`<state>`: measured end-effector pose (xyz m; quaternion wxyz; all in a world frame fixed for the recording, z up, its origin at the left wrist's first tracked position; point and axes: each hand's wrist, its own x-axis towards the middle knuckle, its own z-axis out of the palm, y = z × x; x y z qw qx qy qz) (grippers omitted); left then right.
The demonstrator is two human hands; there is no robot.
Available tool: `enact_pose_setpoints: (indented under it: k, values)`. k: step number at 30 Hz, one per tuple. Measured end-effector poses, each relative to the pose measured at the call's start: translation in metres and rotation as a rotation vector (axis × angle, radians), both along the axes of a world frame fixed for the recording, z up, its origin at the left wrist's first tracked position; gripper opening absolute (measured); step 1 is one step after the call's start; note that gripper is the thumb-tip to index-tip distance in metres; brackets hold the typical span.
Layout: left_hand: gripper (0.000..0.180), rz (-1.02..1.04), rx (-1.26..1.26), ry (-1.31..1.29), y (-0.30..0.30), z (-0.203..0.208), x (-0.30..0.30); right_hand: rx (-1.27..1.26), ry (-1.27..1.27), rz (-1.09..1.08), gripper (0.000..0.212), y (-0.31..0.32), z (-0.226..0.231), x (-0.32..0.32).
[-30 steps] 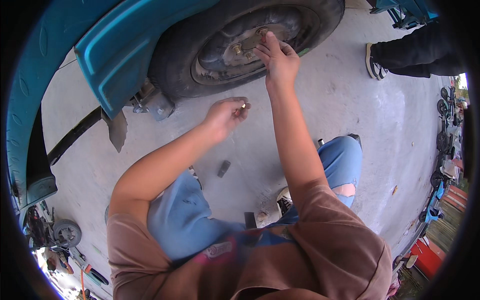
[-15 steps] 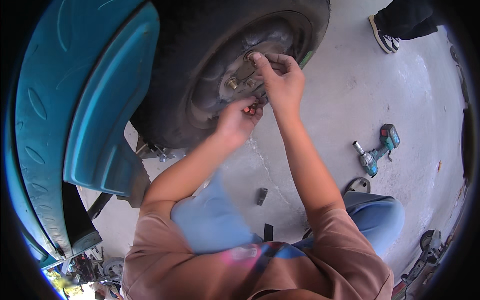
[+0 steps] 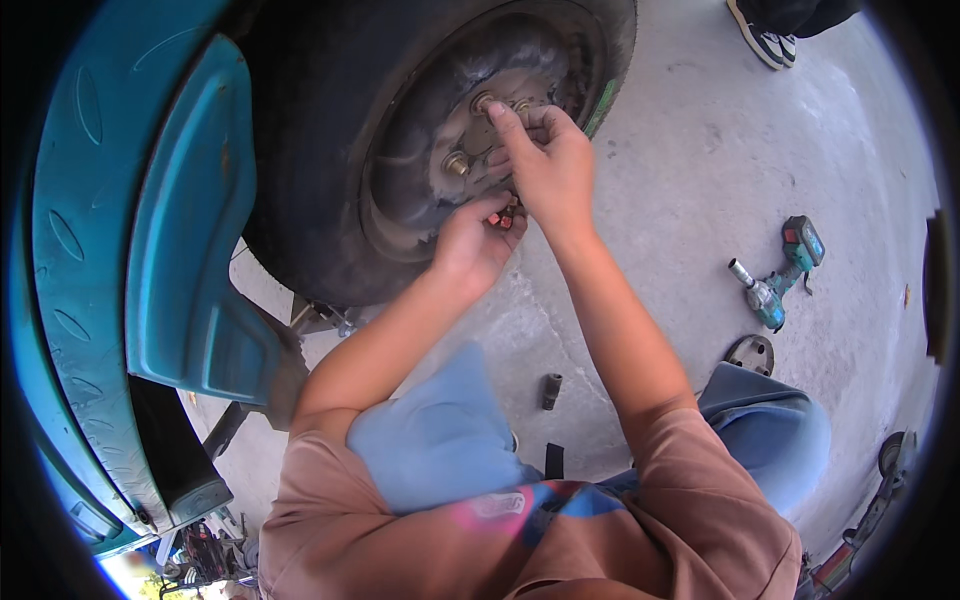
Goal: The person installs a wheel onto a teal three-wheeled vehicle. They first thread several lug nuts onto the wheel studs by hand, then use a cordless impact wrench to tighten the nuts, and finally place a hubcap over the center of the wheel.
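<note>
A wheel with a black tyre [image 3: 310, 170] and a dark steel rim [image 3: 405, 165] stands before me. My right hand [image 3: 555, 170] is at its hub, thumb and fingers pinched at a wheel nut [image 3: 484, 103] on a stud; the fingers partly hide the hub. Another brass-coloured nut [image 3: 456, 164] sits on a stud to the lower left. Just below, my left hand [image 3: 470, 245] is cupped palm up, fingers curled round several small reddish wheel nuts [image 3: 503, 217].
A teal vehicle panel [image 3: 185, 240] rises at the left. On the concrete floor [image 3: 680, 200] to the right lie a cordless impact wrench [image 3: 778, 285] and a round metal plate [image 3: 750, 354]. A black socket [image 3: 551, 391] lies near my knees. Another person's shoe [image 3: 757, 38] is at top right.
The whole view has shifted a little. Both hands keep nearly the same places at the wheel, the right still pinching at the stud, the left still cupping its nuts.
</note>
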<state>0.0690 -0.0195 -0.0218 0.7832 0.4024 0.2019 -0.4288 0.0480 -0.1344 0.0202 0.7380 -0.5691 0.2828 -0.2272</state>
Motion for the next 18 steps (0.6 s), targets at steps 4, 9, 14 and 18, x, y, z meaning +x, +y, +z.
enact_pose_setpoints:
  k: [4, 9, 14, 18]
  values:
    - [0.005, 0.022, -0.010, 0.008, 0.006, -0.004, 0.003, -0.371, -0.136, -0.083, 0.021, 0.005, -0.012, 0.006]
    - [0.006, 0.004, -0.057, -0.016, 0.001, -0.005, 0.003, -0.792, -0.215, -0.097, 0.022, -0.005, -0.020, 0.008]
    - [0.006, -0.030, -0.065, -0.029, 0.000, -0.012, 0.004, -0.618, -0.209, -0.070, 0.023, -0.007, -0.015, 0.004]
    - [0.008, -0.022, -0.039, -0.032, -0.002, -0.008, 0.001, -0.627, -0.206, -0.059, 0.023, -0.010, -0.017, 0.003]
